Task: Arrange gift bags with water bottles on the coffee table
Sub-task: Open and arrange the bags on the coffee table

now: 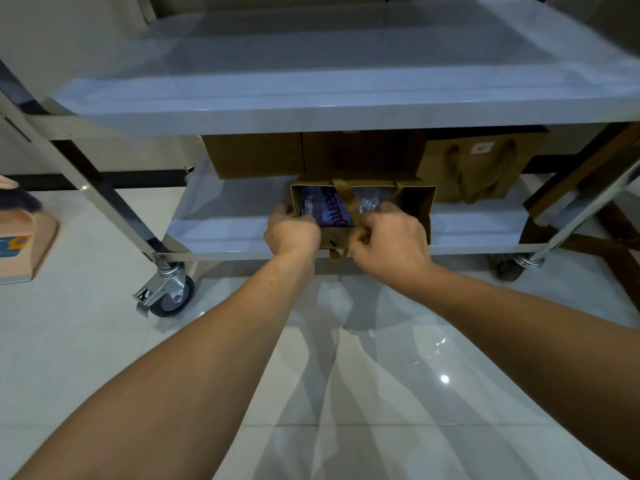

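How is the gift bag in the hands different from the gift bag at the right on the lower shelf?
The held gift bag sits at the shelf's front edge, gripped by the left hand and right hand, its open mouth showing water bottles. The right gift bag stands farther back, untouched, contents hidden. Both are brown paper with handles.

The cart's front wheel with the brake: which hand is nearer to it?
Left. The left hand grips the bag's left edge, up and right of the wheel. The right hand lies farther right, holding the handle.
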Demonstrator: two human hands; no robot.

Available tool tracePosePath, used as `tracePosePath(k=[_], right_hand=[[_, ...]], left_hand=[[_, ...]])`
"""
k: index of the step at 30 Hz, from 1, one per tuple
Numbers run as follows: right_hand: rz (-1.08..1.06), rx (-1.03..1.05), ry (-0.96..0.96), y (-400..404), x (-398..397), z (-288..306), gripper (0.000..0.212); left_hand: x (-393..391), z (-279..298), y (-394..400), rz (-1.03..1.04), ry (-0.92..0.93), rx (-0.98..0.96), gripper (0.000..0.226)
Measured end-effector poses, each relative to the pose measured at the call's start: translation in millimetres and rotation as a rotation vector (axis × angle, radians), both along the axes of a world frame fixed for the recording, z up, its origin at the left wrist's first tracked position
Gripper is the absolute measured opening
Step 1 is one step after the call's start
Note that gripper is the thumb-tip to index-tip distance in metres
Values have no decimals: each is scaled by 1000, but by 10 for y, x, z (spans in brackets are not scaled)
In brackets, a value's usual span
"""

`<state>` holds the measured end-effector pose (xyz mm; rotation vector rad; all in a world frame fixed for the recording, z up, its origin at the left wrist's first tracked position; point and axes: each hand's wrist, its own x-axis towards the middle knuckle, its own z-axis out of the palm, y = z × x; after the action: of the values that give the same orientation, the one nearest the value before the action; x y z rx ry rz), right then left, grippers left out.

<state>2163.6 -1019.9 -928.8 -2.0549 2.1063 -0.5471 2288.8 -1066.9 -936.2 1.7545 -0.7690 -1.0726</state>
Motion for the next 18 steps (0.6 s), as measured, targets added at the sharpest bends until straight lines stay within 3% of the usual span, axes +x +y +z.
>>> tracePosePath(k=[4,7,10,15,18], right_hand=[[162,-248,51,162,24,37,14],[235,-270,54,280,15,176,12],[198,-281,-64,432,55,509,9],[117,79,-31,548,69,1430,6],[112,279,50,653,17,1938,10]], left_hand=[[-41,38,48,40,6,24,36],[-123,150,231,55,-46,56,31],[-185,454,395,29,-80,136,16],[31,481,427,-28,-101,484,39],[225,774,683,-113,-121,634,22]])
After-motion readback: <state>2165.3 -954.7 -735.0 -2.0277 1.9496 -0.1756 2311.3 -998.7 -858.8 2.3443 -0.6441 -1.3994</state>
